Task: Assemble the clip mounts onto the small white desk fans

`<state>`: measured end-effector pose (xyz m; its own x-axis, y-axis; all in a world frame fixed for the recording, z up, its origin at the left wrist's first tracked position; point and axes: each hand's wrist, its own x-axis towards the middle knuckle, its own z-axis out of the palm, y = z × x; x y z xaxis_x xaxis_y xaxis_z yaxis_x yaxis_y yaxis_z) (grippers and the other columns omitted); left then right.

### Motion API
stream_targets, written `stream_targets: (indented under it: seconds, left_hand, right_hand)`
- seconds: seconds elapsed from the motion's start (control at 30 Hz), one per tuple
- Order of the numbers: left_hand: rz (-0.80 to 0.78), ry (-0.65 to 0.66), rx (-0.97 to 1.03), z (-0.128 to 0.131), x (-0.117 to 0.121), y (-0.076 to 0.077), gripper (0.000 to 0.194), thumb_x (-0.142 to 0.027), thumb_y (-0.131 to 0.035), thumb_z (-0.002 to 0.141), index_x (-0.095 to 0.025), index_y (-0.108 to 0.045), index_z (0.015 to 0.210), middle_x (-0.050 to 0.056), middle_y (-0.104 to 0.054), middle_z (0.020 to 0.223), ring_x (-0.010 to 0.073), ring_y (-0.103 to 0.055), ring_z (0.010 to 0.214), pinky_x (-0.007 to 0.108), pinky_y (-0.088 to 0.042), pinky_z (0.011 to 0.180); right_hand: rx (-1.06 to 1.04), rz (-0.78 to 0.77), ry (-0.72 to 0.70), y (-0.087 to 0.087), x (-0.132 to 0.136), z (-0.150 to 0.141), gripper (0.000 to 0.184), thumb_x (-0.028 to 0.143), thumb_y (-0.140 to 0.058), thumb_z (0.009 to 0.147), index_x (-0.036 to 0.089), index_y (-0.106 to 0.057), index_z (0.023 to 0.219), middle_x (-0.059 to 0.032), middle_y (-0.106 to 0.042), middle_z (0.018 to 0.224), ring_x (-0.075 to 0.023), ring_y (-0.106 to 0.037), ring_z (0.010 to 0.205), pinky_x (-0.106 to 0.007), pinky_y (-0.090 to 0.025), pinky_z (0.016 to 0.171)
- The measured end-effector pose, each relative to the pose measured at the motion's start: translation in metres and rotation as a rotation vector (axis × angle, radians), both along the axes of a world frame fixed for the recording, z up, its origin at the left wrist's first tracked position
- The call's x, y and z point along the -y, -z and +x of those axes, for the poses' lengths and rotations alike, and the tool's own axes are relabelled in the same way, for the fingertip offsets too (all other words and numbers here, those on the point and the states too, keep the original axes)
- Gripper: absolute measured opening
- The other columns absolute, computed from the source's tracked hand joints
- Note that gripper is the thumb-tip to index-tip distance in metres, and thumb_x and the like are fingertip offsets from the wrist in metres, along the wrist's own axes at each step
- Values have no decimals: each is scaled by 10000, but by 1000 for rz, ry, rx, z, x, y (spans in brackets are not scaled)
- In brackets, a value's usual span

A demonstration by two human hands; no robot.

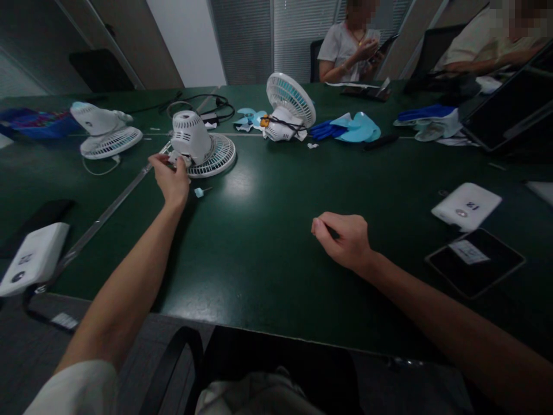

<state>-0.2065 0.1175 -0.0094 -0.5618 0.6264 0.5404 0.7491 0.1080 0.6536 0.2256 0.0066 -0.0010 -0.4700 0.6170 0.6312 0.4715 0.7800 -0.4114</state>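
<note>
My left hand is at a white desk fan lying face down on its round grille. Its thumb and fingers close around a small white part low on the fan's near side; the exact part is hard to make out. Just right of that hand lies a small light-blue piece with a thin stem. My right hand rests on the green table, curled into a loose fist with nothing visible in it. It touches no other object.
Two more fans, one face down and one tilted up, stand further back. Light-blue fan blades, blue gloves and cables lie along the table. White boxes flank me. Two people sit opposite.
</note>
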Motion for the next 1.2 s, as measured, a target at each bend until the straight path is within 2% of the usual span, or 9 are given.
stream_targets:
  seconds: [0.07,0.13,0.27,0.4,0.67,1.07,1.2]
  left_hand:
    - [-40,-8,42,-6,-5,3,222,-348,-575,990,-141,-528,1054,54,-648,992,199,-639,911,314,-464,801]
    - [-73,39,36,-5,-5,5,223,-377,-575,981,-157,-553,962,38,-660,900,201,-639,838,307,-473,762]
    - [-111,198,5,12,-2,6,270,-426,-589,963,-156,-604,982,24,-691,889,184,-646,781,290,-492,739]
    - [-105,326,35,31,1,9,324,-470,-548,967,-172,-633,1060,57,-715,914,192,-662,766,302,-514,708]
    - [-110,457,1,62,12,5,269,-421,-569,965,-164,-641,993,66,-701,862,228,-676,772,348,-535,736]
    - [-245,910,82,142,56,-6,272,-416,-584,996,-177,-622,1120,65,-679,912,199,-635,770,335,-509,690]
    - [-294,1059,163,166,76,-9,307,-411,-591,999,-179,-620,1199,66,-681,962,187,-623,793,318,-510,713]
  right_hand:
    - [-1,10,2,0,0,0,314,215,-506,1006,165,-634,723,19,-596,617,-86,-508,500,-250,-367,512]
    - [-2,17,0,-1,0,-1,315,214,-504,1008,167,-629,723,23,-590,610,-84,-503,496,-247,-368,508]
    - [-4,13,-10,-3,0,-1,318,213,-501,1012,168,-623,721,25,-587,608,-81,-504,496,-240,-372,504]
    - [-3,-5,-8,-1,0,-1,308,211,-507,1009,167,-627,729,25,-588,613,-82,-502,500,-244,-367,505]
    - [-3,-63,-27,3,-2,0,295,223,-505,1011,170,-637,752,28,-579,623,-86,-488,512,-248,-363,511]
    - [71,-33,-16,0,-1,0,300,227,-503,1012,156,-640,755,19,-592,641,-92,-514,525,-265,-373,539]
    - [159,20,-82,-2,1,-2,177,191,-529,989,160,-680,903,-6,-690,795,-112,-606,648,-264,-435,608]
